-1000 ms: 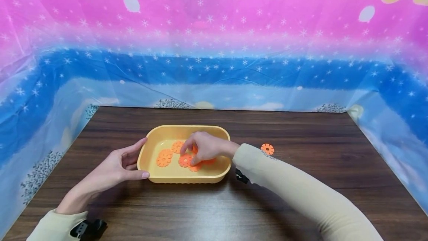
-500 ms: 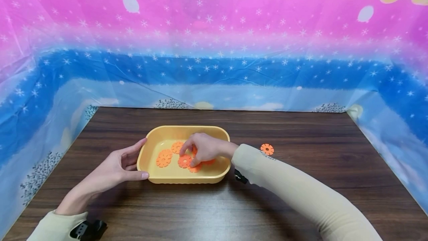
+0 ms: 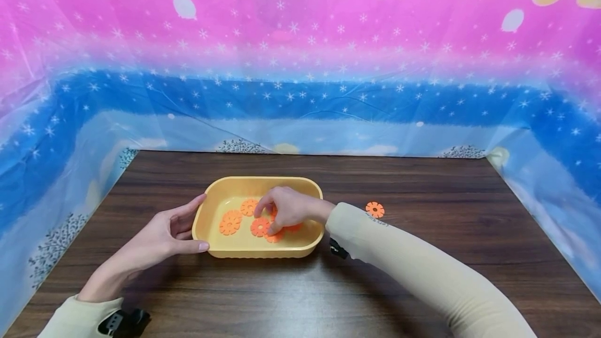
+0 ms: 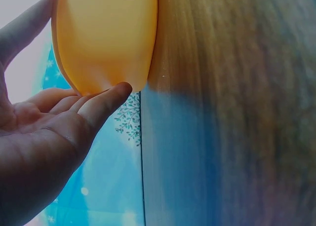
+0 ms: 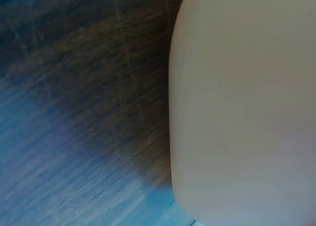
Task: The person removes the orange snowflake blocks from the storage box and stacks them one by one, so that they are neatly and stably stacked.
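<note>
A yellow plastic basin (image 3: 258, 253) sits on the table, with several orange interlocking discs (image 3: 230, 222) inside it. My left hand (image 3: 164, 233) holds its left end, thumb at the near corner and fingers along the outer wall. The left wrist view shows the same hand (image 4: 54, 112) against the basin's wall (image 4: 106, 33). My right hand (image 3: 288, 207) reaches in over the right rim. Its thumb and index finger pinch at the edges of one orange disc (image 3: 260, 227), and the palm partly covers other discs. A pale, blurred surface (image 5: 247, 107) fills much of the right wrist view.
One more orange disc (image 3: 374, 209) lies on the table right of the basin, just beyond the right sleeve (image 3: 413, 254). The dark wooden table (image 3: 291, 296) is bounded at the back and sides by a hanging patterned cloth (image 3: 300, 98).
</note>
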`<state>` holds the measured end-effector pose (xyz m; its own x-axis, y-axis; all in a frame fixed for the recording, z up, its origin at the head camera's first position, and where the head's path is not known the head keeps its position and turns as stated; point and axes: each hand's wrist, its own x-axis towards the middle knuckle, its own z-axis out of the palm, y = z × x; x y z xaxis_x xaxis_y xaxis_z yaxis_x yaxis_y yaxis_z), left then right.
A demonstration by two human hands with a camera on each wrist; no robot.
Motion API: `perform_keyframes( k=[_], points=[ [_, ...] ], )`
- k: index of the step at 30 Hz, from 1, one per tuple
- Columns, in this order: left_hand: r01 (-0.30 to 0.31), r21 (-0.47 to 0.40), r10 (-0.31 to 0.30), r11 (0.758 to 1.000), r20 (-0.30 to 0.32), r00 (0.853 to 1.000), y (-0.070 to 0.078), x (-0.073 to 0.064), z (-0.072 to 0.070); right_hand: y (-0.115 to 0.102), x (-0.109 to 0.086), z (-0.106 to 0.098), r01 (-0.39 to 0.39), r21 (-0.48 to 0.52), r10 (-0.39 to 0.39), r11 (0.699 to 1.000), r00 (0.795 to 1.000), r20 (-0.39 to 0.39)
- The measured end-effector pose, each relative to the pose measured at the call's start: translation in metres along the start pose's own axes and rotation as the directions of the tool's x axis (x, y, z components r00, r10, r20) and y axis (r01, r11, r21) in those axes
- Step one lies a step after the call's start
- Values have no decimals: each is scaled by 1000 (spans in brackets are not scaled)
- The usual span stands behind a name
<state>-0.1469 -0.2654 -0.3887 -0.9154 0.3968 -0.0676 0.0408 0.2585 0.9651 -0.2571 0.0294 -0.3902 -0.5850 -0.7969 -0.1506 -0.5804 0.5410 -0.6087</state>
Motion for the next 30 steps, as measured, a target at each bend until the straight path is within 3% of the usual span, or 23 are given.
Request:
perform_keyframes(
  k=[13, 30],
  points=[
    [-16, -13, 16, 1000, 9, 1000, -1, 1, -1, 0, -1, 1, -39, 0, 39, 999, 998, -39],
    [-19, 3, 19, 1000, 7, 1000, 0, 1, -1, -3, -2, 1, 11, 38, -10, 999, 1000, -27]
  ],
)
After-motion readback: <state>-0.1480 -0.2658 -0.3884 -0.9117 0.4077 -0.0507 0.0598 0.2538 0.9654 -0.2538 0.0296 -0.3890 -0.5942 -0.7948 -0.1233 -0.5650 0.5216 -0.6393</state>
